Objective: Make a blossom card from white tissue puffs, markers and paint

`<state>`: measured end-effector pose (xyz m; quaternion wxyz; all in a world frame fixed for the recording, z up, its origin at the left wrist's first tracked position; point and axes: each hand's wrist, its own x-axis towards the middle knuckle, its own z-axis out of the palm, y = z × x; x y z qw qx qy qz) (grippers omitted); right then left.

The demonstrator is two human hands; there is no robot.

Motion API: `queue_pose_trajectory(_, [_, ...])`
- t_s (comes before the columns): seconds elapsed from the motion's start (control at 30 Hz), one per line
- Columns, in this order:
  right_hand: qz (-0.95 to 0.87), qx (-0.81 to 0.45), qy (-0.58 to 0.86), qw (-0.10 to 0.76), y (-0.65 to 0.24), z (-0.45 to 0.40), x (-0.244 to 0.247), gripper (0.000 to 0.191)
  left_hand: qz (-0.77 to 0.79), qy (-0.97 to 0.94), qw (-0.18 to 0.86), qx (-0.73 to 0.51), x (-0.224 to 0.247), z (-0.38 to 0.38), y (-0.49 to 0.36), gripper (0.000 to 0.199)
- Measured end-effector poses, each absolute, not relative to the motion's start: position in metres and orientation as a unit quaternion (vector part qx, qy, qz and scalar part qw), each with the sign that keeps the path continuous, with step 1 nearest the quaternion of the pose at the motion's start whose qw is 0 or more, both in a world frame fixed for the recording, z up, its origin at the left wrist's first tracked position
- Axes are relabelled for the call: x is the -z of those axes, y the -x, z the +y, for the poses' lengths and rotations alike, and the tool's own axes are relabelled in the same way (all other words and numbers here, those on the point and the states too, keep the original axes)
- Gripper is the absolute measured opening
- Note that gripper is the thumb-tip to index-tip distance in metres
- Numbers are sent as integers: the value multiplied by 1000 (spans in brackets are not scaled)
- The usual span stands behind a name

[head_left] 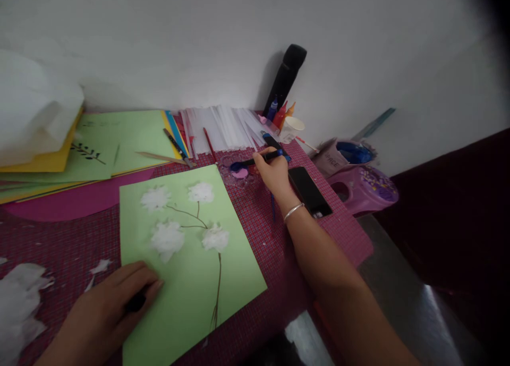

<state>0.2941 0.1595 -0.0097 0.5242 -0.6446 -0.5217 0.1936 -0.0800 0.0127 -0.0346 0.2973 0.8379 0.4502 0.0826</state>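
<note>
My right hand (274,170) is closed around a thick, dark-handled paintbrush (260,160). The brush's dark blue end is over a clear flower-shaped paint palette (241,179), with pink paint in one well. Resting on the lower left of a light green sheet (191,286), my left hand (115,302) has its fingers curled around a small black object (135,302) that I cannot make out. White fluffy paper flowers (167,239) and thin brown stems (219,281) lie on the sheet.
A phone (309,192) lies right of my right hand. Behind are translucent sticks (225,127), paint bottles (280,116), a paper cup (294,124) and a tall black object (285,79). Coloured sheets (139,132) sit left, with torn white paper (19,307) nearer. Pink containers (362,188) stand beyond the table's right edge.
</note>
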Motion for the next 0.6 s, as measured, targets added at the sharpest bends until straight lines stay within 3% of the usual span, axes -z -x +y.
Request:
queue_pose_trajectory(0.17, [-507, -230, 653, 513, -291, 162, 11, 23, 459, -832, 300, -83, 34, 12, 77, 23])
queue_pose_trajectory(0.37, [-411, -329, 621, 581, -293, 161, 3, 21, 456, -833, 302, -87, 35, 11, 76, 24])
queue_pose_trajectory(0.6, [-294, -435, 604, 600, -301, 160, 0, 27, 447, -838, 296, -103, 32, 12, 73, 23])
